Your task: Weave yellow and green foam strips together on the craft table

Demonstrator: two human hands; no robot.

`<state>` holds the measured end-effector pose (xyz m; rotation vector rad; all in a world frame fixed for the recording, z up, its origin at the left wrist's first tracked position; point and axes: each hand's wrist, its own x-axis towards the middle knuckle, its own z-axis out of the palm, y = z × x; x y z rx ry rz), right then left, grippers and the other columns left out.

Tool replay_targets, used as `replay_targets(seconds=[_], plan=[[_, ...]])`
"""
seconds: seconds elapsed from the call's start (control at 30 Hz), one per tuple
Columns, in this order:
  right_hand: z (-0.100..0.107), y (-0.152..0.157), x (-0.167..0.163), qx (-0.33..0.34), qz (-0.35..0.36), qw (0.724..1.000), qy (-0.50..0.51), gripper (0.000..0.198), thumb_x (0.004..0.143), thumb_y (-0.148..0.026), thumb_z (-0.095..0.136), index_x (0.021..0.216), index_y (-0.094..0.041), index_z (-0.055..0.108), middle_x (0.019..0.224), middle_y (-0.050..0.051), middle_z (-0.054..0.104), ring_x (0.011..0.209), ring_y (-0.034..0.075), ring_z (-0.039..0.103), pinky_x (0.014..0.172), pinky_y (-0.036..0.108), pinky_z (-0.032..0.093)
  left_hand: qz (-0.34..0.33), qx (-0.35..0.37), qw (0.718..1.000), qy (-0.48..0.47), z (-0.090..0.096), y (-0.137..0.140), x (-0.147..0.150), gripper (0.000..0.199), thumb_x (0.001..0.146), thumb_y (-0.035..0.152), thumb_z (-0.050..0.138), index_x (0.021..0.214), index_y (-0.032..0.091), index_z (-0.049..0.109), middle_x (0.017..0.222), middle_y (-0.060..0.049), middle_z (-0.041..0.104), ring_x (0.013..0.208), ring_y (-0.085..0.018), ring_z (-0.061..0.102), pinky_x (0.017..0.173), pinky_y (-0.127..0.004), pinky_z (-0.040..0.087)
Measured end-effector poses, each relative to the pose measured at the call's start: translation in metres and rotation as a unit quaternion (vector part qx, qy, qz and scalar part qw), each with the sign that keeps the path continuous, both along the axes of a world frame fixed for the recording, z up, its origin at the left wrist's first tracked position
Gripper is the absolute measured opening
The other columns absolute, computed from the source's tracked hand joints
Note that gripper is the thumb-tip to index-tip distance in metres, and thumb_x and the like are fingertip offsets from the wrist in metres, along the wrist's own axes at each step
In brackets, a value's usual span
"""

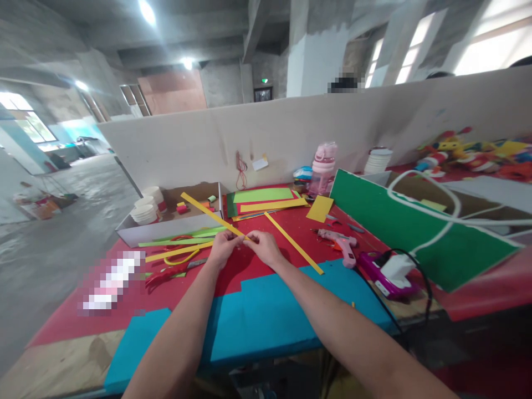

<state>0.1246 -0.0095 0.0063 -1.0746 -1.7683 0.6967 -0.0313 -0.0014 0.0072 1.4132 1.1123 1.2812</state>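
Observation:
A long yellow paper strip [203, 208] slants up to the left from my fingers. My left hand [225, 247] pinches it near its lower end, and my right hand [262, 246] pinches that end close beside it. Right of my hands, a second yellow strip [294, 244] lies on the red table cover [233, 272]. Left of them are another yellow strip [178, 251], several green strips [183, 241], scissors with yellow handles [183, 260] and a red-handled tool [166, 274]. Blue sheets [257, 318] lie under my forearms.
A pink glue gun [341, 244] lies right, near a purple power strip [386, 277] with cables. A green board [399, 227] stands behind it. At the back are coloured sheets [266, 195], a pink bottle [324, 163] and an open box [166, 230] with paper cups [145, 213].

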Motion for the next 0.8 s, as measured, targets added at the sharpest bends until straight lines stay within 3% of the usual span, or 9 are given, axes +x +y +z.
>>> replay_targets(seconds=[0.23,0.47,0.67,0.8], plan=[[-0.002,0.0022,-0.0005,0.018,-0.016,0.999,-0.04,0.014,0.081,-0.024,0.062,0.07,-0.016,0.067,0.064,0.001,0.067,0.06,0.013,0.057,0.056,0.021,0.035,0.006,-0.007,1.0,-0.003,0.0015,-0.0023,0.0025,0.022,0.063,0.032,0.074,0.059,0.012,0.064,0.052,-0.002,0.06,0.047,-0.01,0.05,0.049,-0.022,0.036],[0.0029,0.0031,0.0032,-0.056,0.018,0.998,-0.017,0.022,0.084,-0.026,0.058,0.067,-0.016,0.066,0.063,0.002,0.068,0.056,0.011,0.058,0.055,0.02,0.039,0.004,-0.002,1.0,-0.005,0.0019,-0.0018,0.0022,0.023,0.063,0.033,0.075,0.065,0.011,0.068,0.056,-0.003,0.062,0.05,-0.01,0.051,0.051,-0.022,0.038],[0.0037,0.0024,0.006,-0.056,0.023,0.998,0.007,0.021,0.084,-0.028,0.058,0.069,-0.016,0.067,0.064,0.002,0.068,0.058,0.012,0.061,0.056,0.021,0.043,-0.038,-0.004,0.999,-0.006,0.0024,-0.0026,0.0025,0.026,0.066,0.037,0.074,0.062,0.012,0.066,0.054,-0.002,0.06,0.05,-0.011,0.052,0.052,-0.023,0.039],[0.001,0.0044,0.006,-0.044,0.032,0.998,0.024,0.024,0.083,-0.034,0.059,0.071,-0.016,0.069,0.066,0.003,0.069,0.059,0.013,0.061,0.057,0.023,0.045,0.01,0.008,1.0,0.015,0.002,-0.0014,0.0027,0.027,0.065,0.037,0.074,0.062,0.012,0.066,0.055,-0.003,0.061,0.05,-0.011,0.052,0.051,-0.023,0.038]])
